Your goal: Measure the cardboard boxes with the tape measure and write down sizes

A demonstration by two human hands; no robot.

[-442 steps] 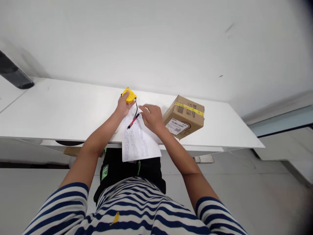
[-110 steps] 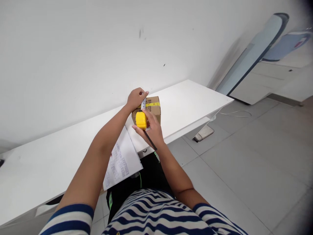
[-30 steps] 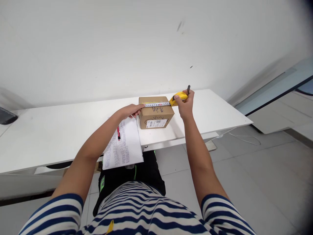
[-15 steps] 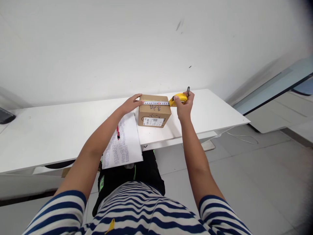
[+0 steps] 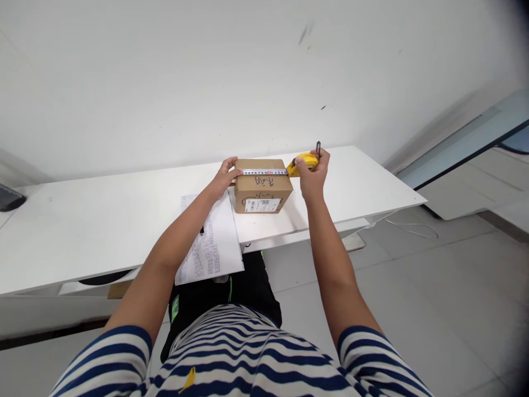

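Note:
A brown cardboard box with a white shipping label and dark handwriting sits on the white table. Across its top runs the pulled-out blade of a yellow tape measure, numbers facing up. My left hand is at the box's left edge, its thumb pressing the blade's end there and its other fingers along that side. Off the right edge, my right hand is closed around the tape measure's case, whose dark strap sticks up behind. Under my left forearm lies a sheet of paper covered in handwriting, with a pen mostly hidden.
The white table stands against a white wall, and the paper overhangs its front edge. A dark object is at the far left. On the right, a glass-topped surface and a cable on the floor are visible.
The box appears slightly turned, with its right end a little nearer the right. My left forearm has shifted right and now covers most of the pen. Both hands keep their grip.

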